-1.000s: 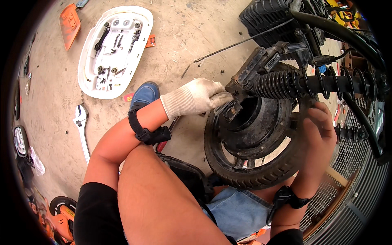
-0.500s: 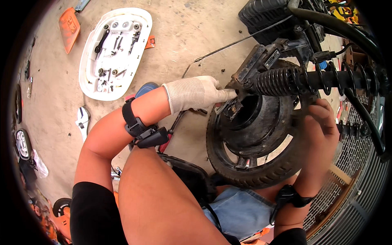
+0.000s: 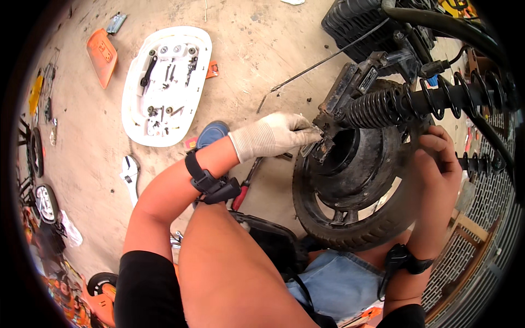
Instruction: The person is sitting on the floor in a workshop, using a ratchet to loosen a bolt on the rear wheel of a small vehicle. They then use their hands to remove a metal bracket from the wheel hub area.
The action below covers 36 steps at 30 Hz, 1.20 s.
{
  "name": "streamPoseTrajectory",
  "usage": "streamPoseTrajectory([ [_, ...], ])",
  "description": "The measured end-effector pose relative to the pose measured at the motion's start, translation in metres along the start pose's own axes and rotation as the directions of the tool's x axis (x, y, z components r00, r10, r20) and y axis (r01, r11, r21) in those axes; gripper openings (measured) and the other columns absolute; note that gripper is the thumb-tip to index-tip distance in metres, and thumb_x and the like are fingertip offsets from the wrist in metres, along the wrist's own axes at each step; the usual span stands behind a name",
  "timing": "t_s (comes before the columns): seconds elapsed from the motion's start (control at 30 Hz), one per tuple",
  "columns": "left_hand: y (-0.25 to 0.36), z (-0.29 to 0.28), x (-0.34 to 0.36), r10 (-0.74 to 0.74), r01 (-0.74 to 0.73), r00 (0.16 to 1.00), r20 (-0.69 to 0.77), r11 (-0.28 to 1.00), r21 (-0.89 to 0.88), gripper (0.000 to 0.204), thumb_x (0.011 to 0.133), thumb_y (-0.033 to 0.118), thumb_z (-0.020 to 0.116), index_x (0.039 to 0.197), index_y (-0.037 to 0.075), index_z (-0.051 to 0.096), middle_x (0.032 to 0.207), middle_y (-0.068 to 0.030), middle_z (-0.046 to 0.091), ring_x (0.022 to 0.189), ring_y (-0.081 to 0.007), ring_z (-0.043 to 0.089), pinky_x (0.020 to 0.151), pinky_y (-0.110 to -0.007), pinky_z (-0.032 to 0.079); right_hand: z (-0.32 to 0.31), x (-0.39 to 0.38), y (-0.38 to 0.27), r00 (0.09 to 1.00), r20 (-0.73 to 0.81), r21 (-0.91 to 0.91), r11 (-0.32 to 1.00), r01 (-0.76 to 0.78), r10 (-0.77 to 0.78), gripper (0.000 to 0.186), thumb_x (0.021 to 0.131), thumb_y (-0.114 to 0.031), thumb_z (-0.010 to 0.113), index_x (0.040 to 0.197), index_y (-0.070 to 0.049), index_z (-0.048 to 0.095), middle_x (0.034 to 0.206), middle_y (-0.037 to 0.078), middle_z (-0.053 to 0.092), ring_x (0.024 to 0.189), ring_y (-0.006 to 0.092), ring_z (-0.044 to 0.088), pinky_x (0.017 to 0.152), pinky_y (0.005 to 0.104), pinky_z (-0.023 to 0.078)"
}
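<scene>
A black wheel with a treaded tyre point(image 3: 350, 236) and a wide hub point(image 3: 361, 180) stands before me, under a dark metal swingarm point(image 3: 347, 90) and a coil-spring shock absorber point(image 3: 377, 109). My left hand point(image 3: 276, 134), in a pale knit glove, is closed in a pinch at the metal bracket point(image 3: 324, 148) on the wheel's left side. What its fingertips hold is too small to make out. On the wheel's right side, my bare right hand point(image 3: 437, 161) curls its fingers beside the hub, below the shock absorber. Blur and the hand itself hide whatever is in its grip.
A white tray-like shell point(image 3: 191, 109) with bolts and small parts lies at the left, beside an orange plastic panel point(image 3: 102, 57). An adjustable wrench point(image 3: 130, 174) and a red-handled screwdriver point(image 3: 240, 198) lie nearer. A thin rod point(image 3: 311, 68) slants toward a black crate point(image 3: 350, 27).
The view has shifted, so the scene sits farther right. My left hand's outstretched finger has drawn in to a pinch at the bracket. My right hand stays by the wheel's right side.
</scene>
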State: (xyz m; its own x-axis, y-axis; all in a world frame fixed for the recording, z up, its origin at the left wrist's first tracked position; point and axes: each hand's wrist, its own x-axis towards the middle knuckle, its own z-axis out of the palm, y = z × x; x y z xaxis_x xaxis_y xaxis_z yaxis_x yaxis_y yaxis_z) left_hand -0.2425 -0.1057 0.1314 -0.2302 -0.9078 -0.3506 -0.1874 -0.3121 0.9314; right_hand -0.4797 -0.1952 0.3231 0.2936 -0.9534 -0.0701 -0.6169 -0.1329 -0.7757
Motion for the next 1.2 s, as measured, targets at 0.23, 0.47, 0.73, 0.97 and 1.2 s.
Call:
streamPoseTrajectory([
  [0.23, -0.056, 0.01, 0.01, -0.197, 0.219, 0.975, -0.098, 0.819, 0.531, 0.065, 0.086, 0.06, 0.066, 0.104, -0.003, 0.062, 0.105, -0.0255, 0.067, 0.105, -0.0385, 0.064, 0.09, -0.043, 0.052, 0.003, 0.002, -0.008, 0.998, -0.017, 0.007, 0.998, 0.06, -0.06, 0.017, 0.081, -0.001, 0.064, 0.097, 0.003, 0.067, 0.123, 0.006, 0.058, 0.107, 0.0157, 0.056, 0.095, 0.0272, 0.041],
  [0.47, -0.096, 0.068, 0.024, -0.392, 0.321, 0.914, -0.107, 0.535, 0.781, 0.039, 0.089, 0.025, 0.064, 0.117, -0.002, 0.056, 0.11, -0.024, 0.069, 0.105, -0.0374, 0.067, 0.089, -0.043, 0.054, 0.001, -0.001, -0.002, 0.997, -0.011, 0.039, 0.997, 0.072, -0.071, 0.017, 0.079, -0.001, 0.065, 0.096, 0.002, 0.067, 0.121, 0.007, 0.058, 0.108, 0.0177, 0.057, 0.096, 0.0286, 0.042],
  [0.73, -0.074, 0.022, 0.005, -0.291, 0.27, 0.951, -0.104, 0.618, 0.738, 0.031, 0.085, 0.019, 0.057, 0.111, 0.004, 0.062, 0.104, -0.0209, 0.07, 0.102, -0.038, 0.067, 0.088, -0.046, 0.053, 0.0, 0.001, 0.0, 0.967, -0.048, -0.062, 0.967, 0.249, -0.252, 0.017, 0.073, -0.004, 0.067, 0.09, 0.0, 0.07, 0.112, 0.01, 0.064, 0.107, 0.0273, 0.06, 0.095, 0.0342, 0.046],
  [0.97, 0.032, -0.043, -0.073, 0.086, 0.393, 0.799, -0.595, 0.675, 0.625, 0.022, 0.084, 0.025, 0.061, 0.094, 0.006, 0.066, 0.087, -0.0217, 0.068, 0.086, -0.0396, 0.066, 0.076, -0.047, 0.052, -0.009, 0.002, 0.017, 0.949, -0.105, -0.089, 0.954, 0.287, -0.296, 0.013, 0.074, -0.01, 0.068, 0.086, -0.005, 0.071, 0.116, 0.007, 0.063, 0.123, 0.0345, 0.049, 0.105, 0.0421, 0.042],
  [1.2, 0.195, -0.047, -0.204, 0.458, 0.447, 0.347, -0.819, 0.687, 0.573, 0.022, 0.086, 0.015, 0.066, 0.103, 0.002, 0.068, 0.078, -0.0166, 0.067, 0.07, -0.0243, 0.066, 0.067, -0.037, 0.051, -0.005, -0.006, 0.02, 0.948, -0.113, -0.327, 0.912, 0.248, -0.299, 0.025, 0.08, -0.021, 0.068, 0.101, -0.008, 0.07, 0.122, 0.006, 0.061, 0.13, 0.0373, 0.043, 0.109, 0.0567, 0.033],
])
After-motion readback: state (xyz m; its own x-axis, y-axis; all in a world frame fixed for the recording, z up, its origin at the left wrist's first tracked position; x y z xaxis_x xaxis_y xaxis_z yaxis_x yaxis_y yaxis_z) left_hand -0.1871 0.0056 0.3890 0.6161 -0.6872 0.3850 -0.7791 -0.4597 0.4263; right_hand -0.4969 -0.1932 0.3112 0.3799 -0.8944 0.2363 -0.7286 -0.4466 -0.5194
